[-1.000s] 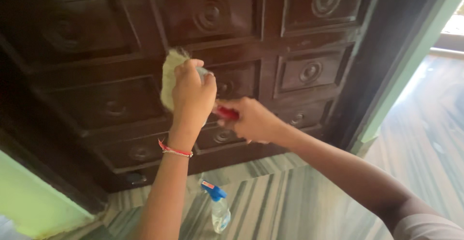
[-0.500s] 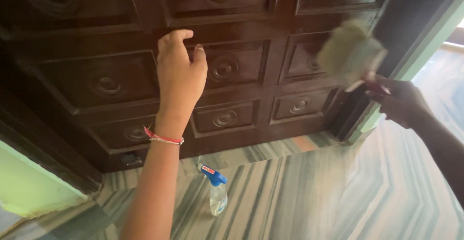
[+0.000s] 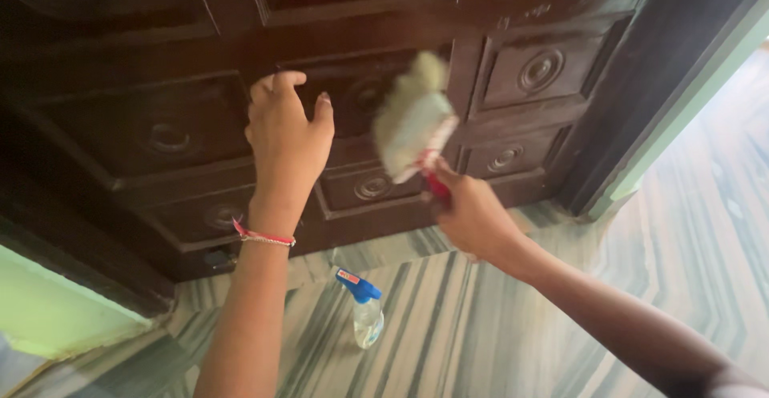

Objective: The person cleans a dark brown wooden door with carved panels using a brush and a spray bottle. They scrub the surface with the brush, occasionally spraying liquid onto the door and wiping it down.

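1. The left hand (image 3: 284,130), open with fingers bent, rests flat against the dark carved wooden door (image 3: 160,134), whose recessed panels carry round rosettes; a red thread bracelet (image 3: 263,236) rings the wrist.
2. On the striped marble floor (image 3: 497,318) below stands a clear plastic spray bottle (image 3: 364,308) with a blue trigger head.
3. The right hand (image 3: 473,218) is closed around the red handle of a fluffy pale-green duster (image 3: 412,122), its blurred head just before the door's middle panel.
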